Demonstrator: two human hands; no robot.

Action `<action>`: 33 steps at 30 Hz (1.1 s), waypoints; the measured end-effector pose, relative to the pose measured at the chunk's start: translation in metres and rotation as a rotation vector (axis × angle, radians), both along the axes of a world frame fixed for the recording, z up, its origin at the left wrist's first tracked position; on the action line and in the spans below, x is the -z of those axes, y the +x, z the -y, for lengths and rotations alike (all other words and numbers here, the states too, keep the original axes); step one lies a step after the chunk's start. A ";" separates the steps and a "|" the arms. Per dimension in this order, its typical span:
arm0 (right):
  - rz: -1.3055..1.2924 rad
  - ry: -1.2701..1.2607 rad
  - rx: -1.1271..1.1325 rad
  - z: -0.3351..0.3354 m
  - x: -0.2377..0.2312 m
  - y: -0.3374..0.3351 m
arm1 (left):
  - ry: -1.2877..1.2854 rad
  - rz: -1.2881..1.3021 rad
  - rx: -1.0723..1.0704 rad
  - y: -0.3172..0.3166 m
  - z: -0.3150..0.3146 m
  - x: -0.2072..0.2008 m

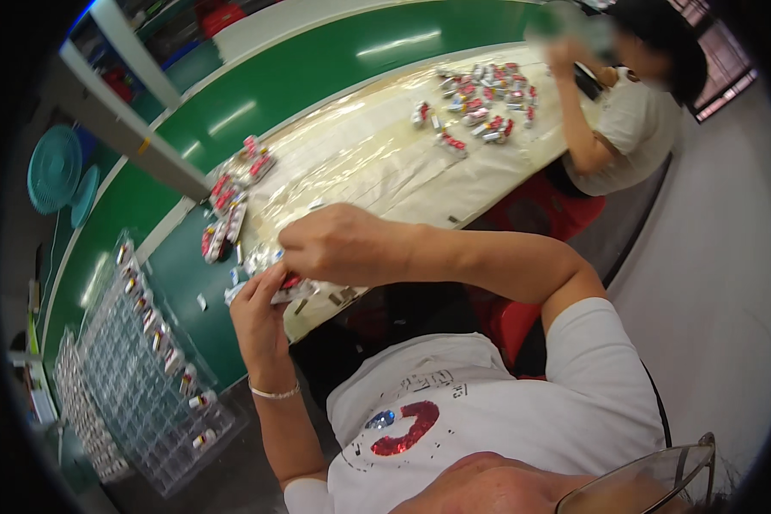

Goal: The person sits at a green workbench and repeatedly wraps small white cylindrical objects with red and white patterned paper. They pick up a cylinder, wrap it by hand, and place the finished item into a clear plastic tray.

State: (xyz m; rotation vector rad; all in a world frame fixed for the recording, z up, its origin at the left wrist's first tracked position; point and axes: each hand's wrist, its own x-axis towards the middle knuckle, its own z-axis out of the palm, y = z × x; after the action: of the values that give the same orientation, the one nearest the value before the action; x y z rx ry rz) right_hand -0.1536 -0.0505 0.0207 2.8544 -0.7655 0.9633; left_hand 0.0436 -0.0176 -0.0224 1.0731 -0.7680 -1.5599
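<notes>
Cream sheeting (368,176) covers part of the tabletop (214,338), and the small red-and-silver piece (295,291) is just above its near edge. The left hand (259,308) pinches that piece; the right hand (343,244) is curled right beside it, fingertips hidden, so whether it grips anything cannot be told. Similar pieces (227,193) lie heaped beyond, near a pale post (137,128). A clear compartmented tray (158,407) sits to the left. Farther right, a co-worker (630,128) sits near a larger pile (488,94).
</notes>
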 end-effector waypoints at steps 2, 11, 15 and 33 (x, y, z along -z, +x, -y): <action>0.090 0.038 -0.008 0.001 0.003 -0.002 | 0.003 -0.011 0.008 -0.001 0.003 -0.004; 0.085 -0.047 -0.047 0.012 0.003 0.008 | -0.004 -0.015 -0.021 -0.005 0.003 -0.003; 0.398 0.518 -0.065 0.019 0.005 0.000 | -0.019 -0.008 0.012 0.001 0.003 -0.011; 0.994 1.281 -0.296 0.001 0.032 0.015 | -0.070 -0.377 0.107 0.002 -0.004 0.001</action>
State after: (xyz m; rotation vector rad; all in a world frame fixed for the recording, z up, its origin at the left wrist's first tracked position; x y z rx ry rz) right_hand -0.1386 -0.0519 -0.0111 3.2362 -1.4113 2.9316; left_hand 0.0453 -0.0139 -0.0239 0.6663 -0.6216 -1.7465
